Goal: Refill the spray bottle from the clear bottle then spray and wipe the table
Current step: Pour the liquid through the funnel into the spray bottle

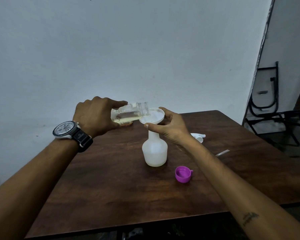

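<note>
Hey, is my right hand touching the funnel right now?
Touching. The head view shows the right hand with thumb and fingers pinching the funnel at its rim.

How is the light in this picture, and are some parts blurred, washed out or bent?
Head view: light dim and soft, no hard shadows on the table; the white funnel looks washed out; the wall corner at right leans, probably lens distortion.
</note>
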{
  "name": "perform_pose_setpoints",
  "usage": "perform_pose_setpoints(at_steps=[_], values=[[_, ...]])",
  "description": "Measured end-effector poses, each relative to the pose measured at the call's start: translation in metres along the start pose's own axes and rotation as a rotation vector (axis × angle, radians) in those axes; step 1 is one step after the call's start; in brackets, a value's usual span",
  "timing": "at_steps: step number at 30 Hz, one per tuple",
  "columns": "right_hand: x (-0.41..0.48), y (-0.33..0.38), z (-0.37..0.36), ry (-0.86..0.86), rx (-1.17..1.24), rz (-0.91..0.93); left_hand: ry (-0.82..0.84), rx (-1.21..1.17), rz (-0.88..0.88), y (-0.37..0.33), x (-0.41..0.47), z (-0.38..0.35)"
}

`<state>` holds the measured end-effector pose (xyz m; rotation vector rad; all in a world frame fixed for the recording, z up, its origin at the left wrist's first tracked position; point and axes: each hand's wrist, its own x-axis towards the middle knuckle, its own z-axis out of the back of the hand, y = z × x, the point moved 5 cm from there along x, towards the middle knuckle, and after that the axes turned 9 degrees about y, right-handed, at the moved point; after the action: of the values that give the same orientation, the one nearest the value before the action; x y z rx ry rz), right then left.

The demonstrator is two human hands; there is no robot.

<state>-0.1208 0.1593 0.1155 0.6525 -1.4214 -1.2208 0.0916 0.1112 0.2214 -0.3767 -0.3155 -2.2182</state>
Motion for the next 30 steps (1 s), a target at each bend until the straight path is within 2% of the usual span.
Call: perform_pose_setpoints(at_steps=[30], values=[[-0.0002,0.0,-0.0003,0.007,0.006,0.012,0.003,0.018,0.008,-0.0016,-0.0021,0.0021]])
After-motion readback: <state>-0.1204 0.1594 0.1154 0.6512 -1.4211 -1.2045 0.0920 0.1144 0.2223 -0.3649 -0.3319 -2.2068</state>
